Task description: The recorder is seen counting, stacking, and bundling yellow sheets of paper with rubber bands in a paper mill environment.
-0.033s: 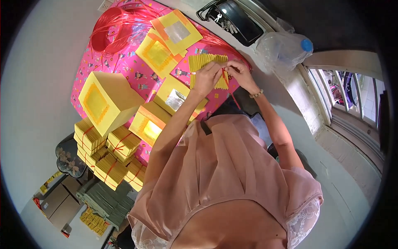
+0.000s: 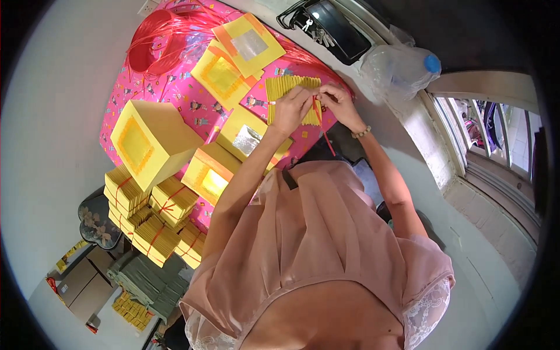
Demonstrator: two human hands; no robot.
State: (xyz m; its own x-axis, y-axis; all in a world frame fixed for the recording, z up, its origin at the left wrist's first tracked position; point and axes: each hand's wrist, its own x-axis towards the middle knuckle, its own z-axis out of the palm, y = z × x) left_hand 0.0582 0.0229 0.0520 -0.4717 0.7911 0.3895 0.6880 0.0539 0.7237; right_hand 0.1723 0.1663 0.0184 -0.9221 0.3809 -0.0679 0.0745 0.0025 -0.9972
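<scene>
A bundle of folded yellow paper [image 2: 294, 83] lies at the far right of the pink patterned tabletop [image 2: 175, 96], its pleats side by side. My left hand [image 2: 290, 111] rests over the bundle's front, fingertips pinched at its right end. Beside it, my right hand [image 2: 340, 107] is closed in a pinch too, the two sets of fingertips almost meeting. Between them runs a red plastic string [image 2: 326, 133], which crosses the bundle and trails a loose end toward me. Fingers partly hide the spot where the strands meet.
Left of the bundle lie yellow sheets with foil squares [image 2: 249, 45] and a tall yellow paper stack [image 2: 175, 131]. Several tied yellow bundles [image 2: 156, 233] sit near left. Red string [image 2: 153, 44] is coiled at the back. A black phone-like device [image 2: 335, 29], keys and a bagged bottle [image 2: 431, 63] line the ledge.
The loose end of the red string has shifted slightly and shows more plainly below the bundle. Both hands stay almost in place.
</scene>
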